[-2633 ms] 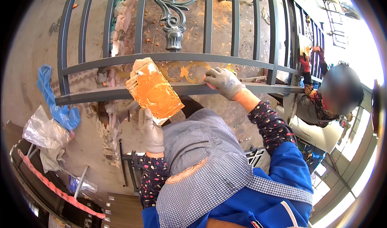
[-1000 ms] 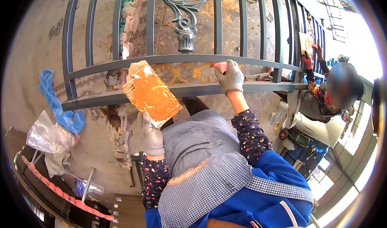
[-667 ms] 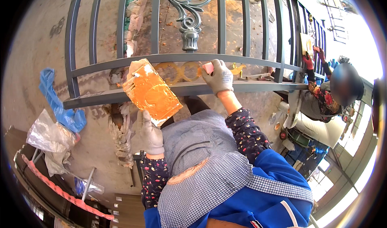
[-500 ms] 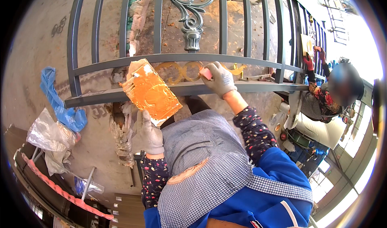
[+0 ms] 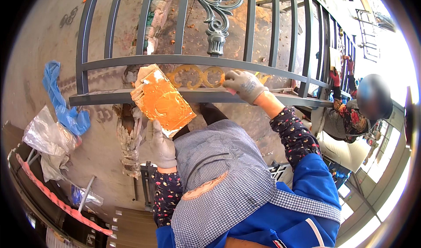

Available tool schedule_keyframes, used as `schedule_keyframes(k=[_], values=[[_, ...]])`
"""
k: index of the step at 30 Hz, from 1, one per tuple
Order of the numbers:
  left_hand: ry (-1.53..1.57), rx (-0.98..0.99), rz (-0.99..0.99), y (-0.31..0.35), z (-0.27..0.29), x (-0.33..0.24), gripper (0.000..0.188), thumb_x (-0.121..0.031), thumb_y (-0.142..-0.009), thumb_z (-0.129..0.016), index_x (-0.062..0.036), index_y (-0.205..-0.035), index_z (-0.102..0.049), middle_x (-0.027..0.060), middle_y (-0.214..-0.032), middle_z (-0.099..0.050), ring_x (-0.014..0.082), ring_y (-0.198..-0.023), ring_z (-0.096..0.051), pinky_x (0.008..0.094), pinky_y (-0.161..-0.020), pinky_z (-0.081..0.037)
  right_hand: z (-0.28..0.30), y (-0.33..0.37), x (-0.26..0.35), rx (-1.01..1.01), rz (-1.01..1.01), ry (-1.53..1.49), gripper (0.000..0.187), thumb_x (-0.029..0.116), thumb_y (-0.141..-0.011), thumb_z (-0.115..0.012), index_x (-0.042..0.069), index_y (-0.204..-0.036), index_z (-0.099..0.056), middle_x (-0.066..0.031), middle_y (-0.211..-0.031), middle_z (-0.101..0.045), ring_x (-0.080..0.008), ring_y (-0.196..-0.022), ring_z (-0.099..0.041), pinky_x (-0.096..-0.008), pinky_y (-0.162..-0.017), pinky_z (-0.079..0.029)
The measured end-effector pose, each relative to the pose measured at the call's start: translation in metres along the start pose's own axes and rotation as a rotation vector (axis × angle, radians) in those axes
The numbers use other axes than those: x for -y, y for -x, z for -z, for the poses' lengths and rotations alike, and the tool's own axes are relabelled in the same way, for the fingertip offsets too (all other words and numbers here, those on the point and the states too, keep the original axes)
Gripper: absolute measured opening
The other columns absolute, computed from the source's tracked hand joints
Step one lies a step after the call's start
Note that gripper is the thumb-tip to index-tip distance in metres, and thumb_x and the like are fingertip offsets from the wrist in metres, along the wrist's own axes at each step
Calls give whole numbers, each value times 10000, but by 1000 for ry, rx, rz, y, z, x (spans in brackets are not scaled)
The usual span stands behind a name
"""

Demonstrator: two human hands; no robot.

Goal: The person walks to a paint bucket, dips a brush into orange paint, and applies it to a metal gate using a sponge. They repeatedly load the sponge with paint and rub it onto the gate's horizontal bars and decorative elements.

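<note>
My gloved left hand [image 5: 161,147] grips the near end of a cardboard piece [image 5: 164,101], whose top is smeared thickly with orange-gold paint. My gloved right hand [image 5: 245,86] is closed around a small pink sponge [image 5: 229,90], mostly hidden by the fingers. That hand is over the gap between the two lower rails of a dark grey metal railing [image 5: 144,61], at the right part of a gold scroll ornament [image 5: 201,78]. Whether the sponge touches the ornament I cannot tell. Higher up between the bars is a grey-green cast ornament [image 5: 216,42].
At the right, another person [image 5: 351,116] in red gloves works at the same railing. Blue plastic [image 5: 66,103] and clear plastic sheeting [image 5: 48,132] lie at the left, near a pink-wrapped bar [image 5: 61,202]. A wrapped support [image 5: 130,147] is below the railing.
My right hand has moved right along the gold scroll, turning so the sponge shows less. The left hand still holds the painted cardboard in nearly the same place. The view has shifted slightly.
</note>
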State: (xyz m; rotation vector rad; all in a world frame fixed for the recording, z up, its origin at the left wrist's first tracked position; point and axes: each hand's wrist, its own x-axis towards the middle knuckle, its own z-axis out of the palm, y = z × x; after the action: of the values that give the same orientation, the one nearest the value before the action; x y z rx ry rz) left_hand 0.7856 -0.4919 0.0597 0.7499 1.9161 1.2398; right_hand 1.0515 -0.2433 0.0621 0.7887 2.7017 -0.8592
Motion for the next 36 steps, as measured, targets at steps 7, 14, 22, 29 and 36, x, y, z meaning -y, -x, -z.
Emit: schedule_keyframes(k=[7, 14, 22, 29, 36], values=[[216, 1, 157, -5, 0, -7, 447, -312, -1064, -513, -18, -1398, -466, 121, -1392, -531, 251, -1230, -576, 365, -971, -533, 17, 4, -4, 250, 139, 179, 195, 69, -786, -694, 128, -967, -651, -49, -1186, -581, -259, -1141, -588, -380, -917, -524], [-710, 13, -344, -1, 14, 2, 449, -72, -949, -671, -80, -1365, -502, 139, -1229, -584, 286, -1089, -614, 357, -938, -514, 22, 5, -18, 163, 105, 181, 261, 46, -783, -669, 146, -1021, -639, -37, -1163, -584, -272, -1082, -597, -389, -886, -522], [-784, 37, -355, -8, 16, -20, 538, -21, -887, -724, -100, -1371, -502, 175, -1218, -600, 328, -1080, -622, 374, -936, -509, 8, -9, -13, 204, 27, 243, 297, 36, -774, -683, 149, -1046, -639, -57, -1161, -597, -281, -1092, -603, -396, -900, -518], [-399, -67, -169, -3, 5, -3, 396, -12, -869, -622, -59, -1258, -570, 176, -1184, -629, 380, -1131, -582, 468, -996, -452, -13, -16, -7, -50, -31, 34, 271, 65, -773, -682, 125, -1035, -644, -74, -1111, -585, -299, -1072, -619, -430, -847, -533], [-784, -3, -325, -10, 15, -14, 266, -88, -895, -583, -43, -1157, -591, 145, -1097, -635, 380, -1000, -599, 471, -886, -486, -5, -15, -4, -63, -193, -91, 287, 45, -785, -662, 131, -1058, -635, -94, -1113, -585, -329, -1068, -622, -441, -859, -531]])
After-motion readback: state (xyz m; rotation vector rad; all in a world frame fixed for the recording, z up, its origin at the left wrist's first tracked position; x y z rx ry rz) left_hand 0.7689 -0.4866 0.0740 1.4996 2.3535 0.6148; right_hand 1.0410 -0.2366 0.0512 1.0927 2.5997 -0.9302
